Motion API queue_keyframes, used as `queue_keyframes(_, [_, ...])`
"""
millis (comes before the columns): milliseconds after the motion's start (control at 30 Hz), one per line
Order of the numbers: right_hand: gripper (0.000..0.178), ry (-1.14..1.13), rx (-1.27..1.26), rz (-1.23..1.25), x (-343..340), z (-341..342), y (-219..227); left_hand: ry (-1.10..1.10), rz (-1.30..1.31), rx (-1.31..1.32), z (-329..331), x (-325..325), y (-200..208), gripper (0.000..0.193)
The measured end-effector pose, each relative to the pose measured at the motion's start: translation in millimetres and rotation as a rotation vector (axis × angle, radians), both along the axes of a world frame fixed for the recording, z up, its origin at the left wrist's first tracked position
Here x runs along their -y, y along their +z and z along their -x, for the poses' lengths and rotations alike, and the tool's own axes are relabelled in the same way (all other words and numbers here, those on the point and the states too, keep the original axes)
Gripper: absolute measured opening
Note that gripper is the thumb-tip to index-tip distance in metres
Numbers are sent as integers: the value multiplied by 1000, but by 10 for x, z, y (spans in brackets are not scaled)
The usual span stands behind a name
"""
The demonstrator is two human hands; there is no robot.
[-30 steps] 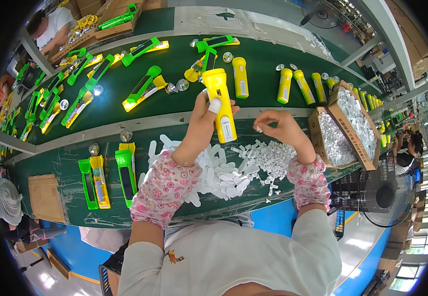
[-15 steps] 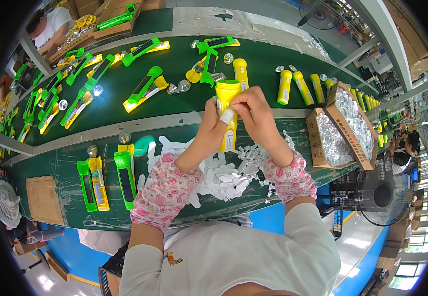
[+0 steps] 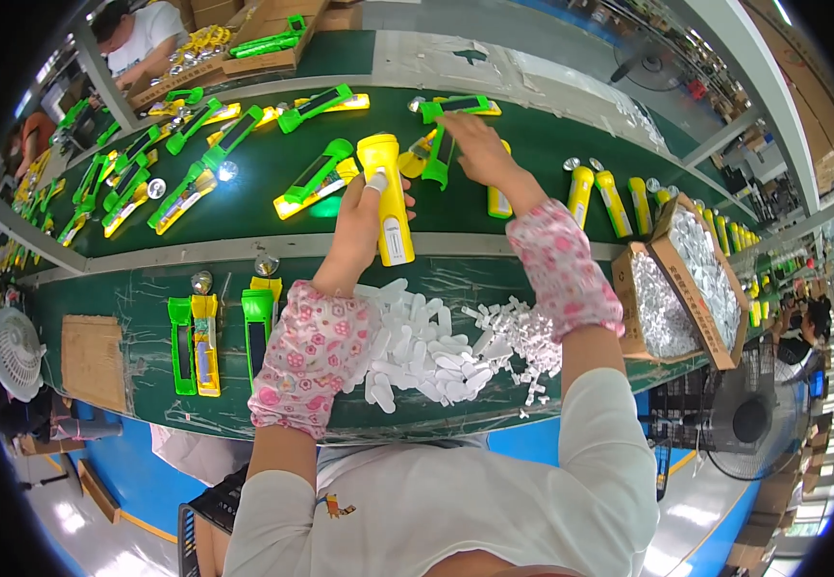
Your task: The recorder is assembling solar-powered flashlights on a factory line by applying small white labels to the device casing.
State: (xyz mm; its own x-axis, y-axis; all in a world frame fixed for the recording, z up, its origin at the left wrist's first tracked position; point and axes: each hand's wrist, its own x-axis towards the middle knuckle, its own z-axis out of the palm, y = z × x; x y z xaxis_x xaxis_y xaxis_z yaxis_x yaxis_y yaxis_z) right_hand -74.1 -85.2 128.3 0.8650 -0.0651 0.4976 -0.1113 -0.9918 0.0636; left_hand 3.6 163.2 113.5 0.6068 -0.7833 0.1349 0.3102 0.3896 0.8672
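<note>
My left hand is wrapped round a yellow flashlight, its wide head up and a white patch on its lower barrel. Something white covers my left thumb. Farther out, my right hand stretches over the green belt, fingers extended beside a green flashlight shell with a dark panel; whether they touch it I cannot tell. Another yellow flashlight stands partly behind my right wrist. Below my hands lie white oval strips and a heap of small white bits.
Green-and-yellow opened flashlights with reflectors line the belt's left. Yellow flashlights stand at the right. Two cardboard boxes of small parts are at the bench's right end, near a black fan. Another person sits far left.
The yellow flashlight has moved left in my left hand. My right hand has let go of it and reached forward to the green shell. The whole view has shifted slightly.
</note>
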Motion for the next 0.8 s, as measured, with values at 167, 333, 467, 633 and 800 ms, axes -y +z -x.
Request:
queue_keyframes(167, [55,40,-359,319,611,-475,-312,43,-61,-15,-145,92,-27,33])
queue_keyframes(333, [50,-143,-223,60,617,173,327,-3,-119,-148,-291,587,-357,35])
queue_keyframes(467, [50,-169,-109,-175,500,705,683,2,-137,-59,-373,1379,-633,31])
queue_keyframes(633, [50,-75,-68,-312,-4,878,818,588,-709,827,-457,1637,-959,33])
queue_keyframes(800, [59,63,90,-386,-360,1137,721,-136,-101,-323,355,1105,-434,46])
